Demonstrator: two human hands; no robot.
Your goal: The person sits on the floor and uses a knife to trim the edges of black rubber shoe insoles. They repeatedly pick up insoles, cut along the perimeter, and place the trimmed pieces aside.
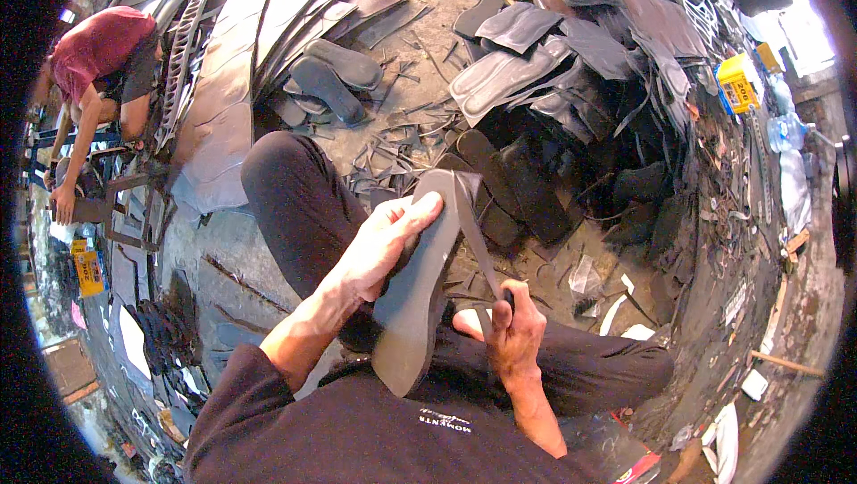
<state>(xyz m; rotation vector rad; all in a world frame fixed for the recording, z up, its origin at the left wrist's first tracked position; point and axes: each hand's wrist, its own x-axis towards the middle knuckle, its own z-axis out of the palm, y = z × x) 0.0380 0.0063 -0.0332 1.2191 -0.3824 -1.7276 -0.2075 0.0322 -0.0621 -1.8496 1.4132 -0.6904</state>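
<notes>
My left hand (391,247) is closed round a grey shoe sole (412,305), its thumb pressed flat near the far end. The sole stands tilted above my lap. From its far right edge a long, thin grey strip (479,238) runs down to my right hand (516,332), which is closed on the strip's lower end. A small dark piece shows at those fingers, but I cannot make out what it is. Several dark soles (518,185) lie on the floor just beyond my right hand.
Stacked brown-grey sheets (223,82) lie far left, beside a pair of loose soles (330,87). Moulded sole sheets (509,73) pile up far right. Trimmed scraps (402,149) litter the floor between. Another person (103,55) bends over at the left. Yellow boxes (737,84) stand right.
</notes>
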